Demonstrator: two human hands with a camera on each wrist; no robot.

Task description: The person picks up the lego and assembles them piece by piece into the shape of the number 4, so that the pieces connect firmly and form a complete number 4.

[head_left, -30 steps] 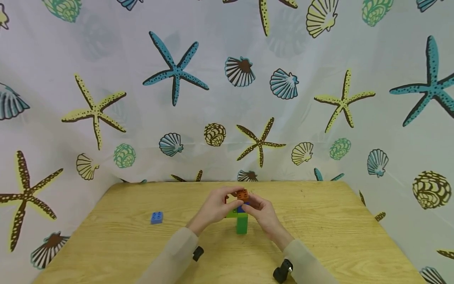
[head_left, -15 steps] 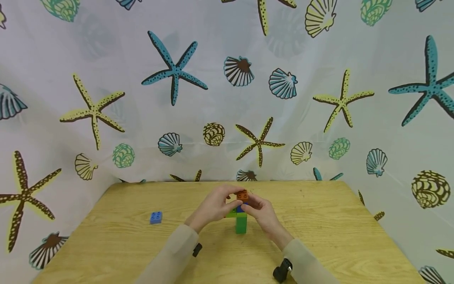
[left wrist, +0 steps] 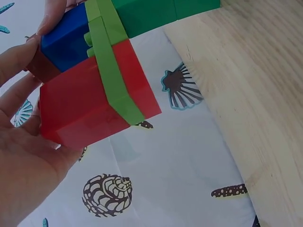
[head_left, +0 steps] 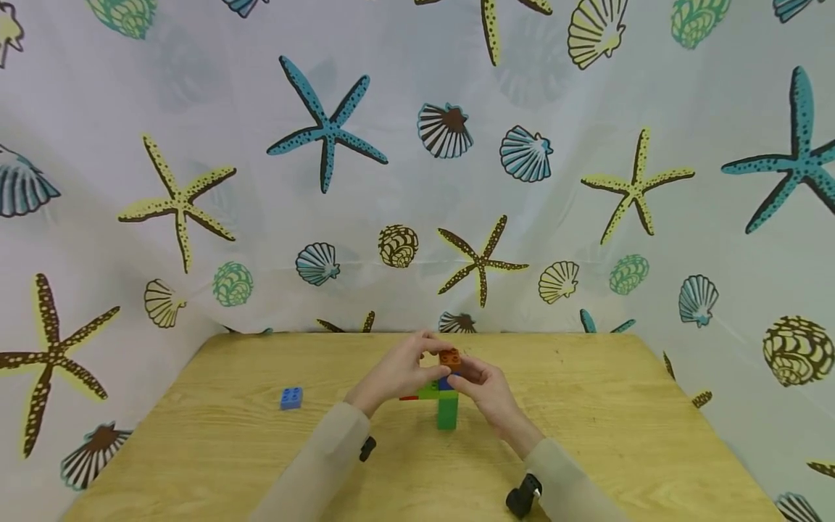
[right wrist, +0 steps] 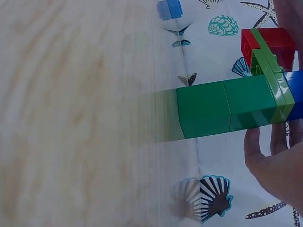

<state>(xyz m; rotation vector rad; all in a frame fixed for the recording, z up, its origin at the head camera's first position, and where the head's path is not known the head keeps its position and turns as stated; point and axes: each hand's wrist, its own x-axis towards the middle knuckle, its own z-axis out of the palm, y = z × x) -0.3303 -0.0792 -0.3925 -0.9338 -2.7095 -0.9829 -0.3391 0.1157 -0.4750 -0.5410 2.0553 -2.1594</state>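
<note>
A tower of toy building bricks stands upright on the table, with dark green bricks [head_left: 446, 412] at its base. Lime green plates [left wrist: 111, 75] lie above them and reach out to the left, where red bricks [left wrist: 78, 106] sit above and below the overhang. Over the plates comes a blue brick [left wrist: 66, 38], topped by an orange brick [head_left: 450, 357]. My left hand [head_left: 396, 371] pinches the orange brick between thumb and fingers. From the other side, my right hand [head_left: 485, 395] grips the tower around the blue brick, its thumb in front; its fingers are partly hidden behind.
A loose blue brick [head_left: 291, 398] lies on the wooden table [head_left: 222, 449], left of the tower. Behind the table hangs a white cloth [head_left: 404, 188] with printed starfish and shells.
The left hand's fingers have risen slightly over the orange brick, and a red strip now shows beneath that hand. The right hand keeps its hold; the tower stays in place.
</note>
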